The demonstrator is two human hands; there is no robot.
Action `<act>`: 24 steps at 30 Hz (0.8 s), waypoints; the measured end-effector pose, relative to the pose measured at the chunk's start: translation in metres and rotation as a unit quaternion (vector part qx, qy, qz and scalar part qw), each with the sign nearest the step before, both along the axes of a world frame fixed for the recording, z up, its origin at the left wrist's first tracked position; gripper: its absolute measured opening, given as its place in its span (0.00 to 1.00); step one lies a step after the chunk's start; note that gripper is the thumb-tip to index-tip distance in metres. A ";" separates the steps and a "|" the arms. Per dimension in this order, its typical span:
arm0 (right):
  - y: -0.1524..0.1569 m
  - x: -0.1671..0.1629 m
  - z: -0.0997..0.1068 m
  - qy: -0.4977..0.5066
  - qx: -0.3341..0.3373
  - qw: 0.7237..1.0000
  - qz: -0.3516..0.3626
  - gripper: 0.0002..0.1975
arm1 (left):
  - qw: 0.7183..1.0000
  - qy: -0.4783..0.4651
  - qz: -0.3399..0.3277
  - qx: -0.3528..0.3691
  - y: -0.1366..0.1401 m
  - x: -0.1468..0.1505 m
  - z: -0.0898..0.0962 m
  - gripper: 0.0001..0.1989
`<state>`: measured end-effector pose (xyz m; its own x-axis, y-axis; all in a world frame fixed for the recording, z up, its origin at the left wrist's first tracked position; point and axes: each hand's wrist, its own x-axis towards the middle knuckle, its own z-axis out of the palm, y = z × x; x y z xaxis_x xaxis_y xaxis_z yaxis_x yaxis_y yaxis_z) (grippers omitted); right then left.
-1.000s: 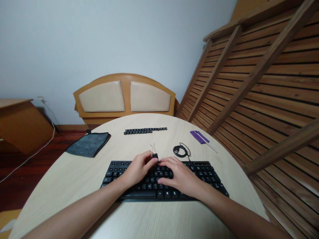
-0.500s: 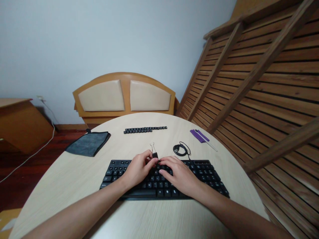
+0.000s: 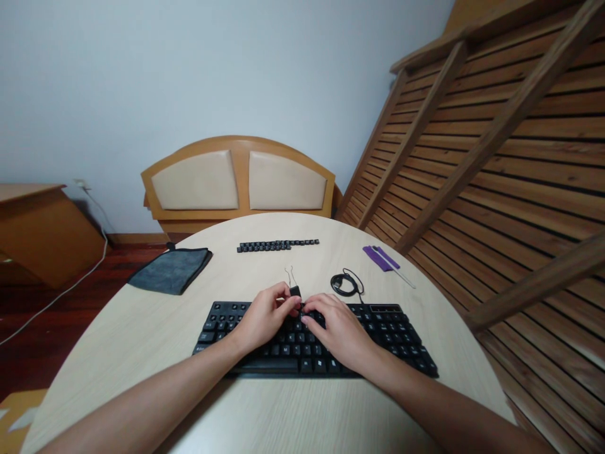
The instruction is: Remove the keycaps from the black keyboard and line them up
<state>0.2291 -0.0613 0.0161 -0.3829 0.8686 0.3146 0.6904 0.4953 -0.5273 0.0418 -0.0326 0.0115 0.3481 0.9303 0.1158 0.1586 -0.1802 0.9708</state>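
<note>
A black full-size keyboard (image 3: pixel 269 365) lies across the near part of the round table, with both hands over its upper middle. Pinched in my left hand (image 3: pixel 265 317) is a wire keycap puller (image 3: pixel 295 291); its black handle sits by the fingertips and two thin wire prongs point away from me. My right hand (image 3: pixel 338 328) rests on the keys just beside it, fingers bent and thumb close to the index finger. Whatever lies between those fingertips is hidden or too small to name. The fingertips of both hands nearly meet.
Loose black keycaps (image 3: pixel 265 246) stand in rows on the far side of the table (image 3: pixel 189 328). A folded grey cloth (image 3: pixel 170 271) lies at the left. Behind the keyboard is its coiled cable (image 3: pixel 347 284). A purple cloth (image 3: pixel 378 258) and a thin brush-like stick (image 3: pixel 401 275) lie at the right.
The view has shifted slightly, moving the whole scene a little to the right. Both hands stay at nearly the same spot on the keyboard, and the puller remains in my left hand.
</note>
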 end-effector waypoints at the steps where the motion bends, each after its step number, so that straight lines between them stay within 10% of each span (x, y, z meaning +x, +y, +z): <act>1: 0.000 -0.001 0.000 -0.003 -0.001 1.000 0.000 0.05 | 1.000 -0.002 0.005 -0.003 0.000 0.000 0.001 0.15; 24: -0.004 0.000 0.010 0.121 -0.084 0.988 0.041 0.08 | 0.998 0.028 0.008 0.058 -0.006 0.000 0.010 0.13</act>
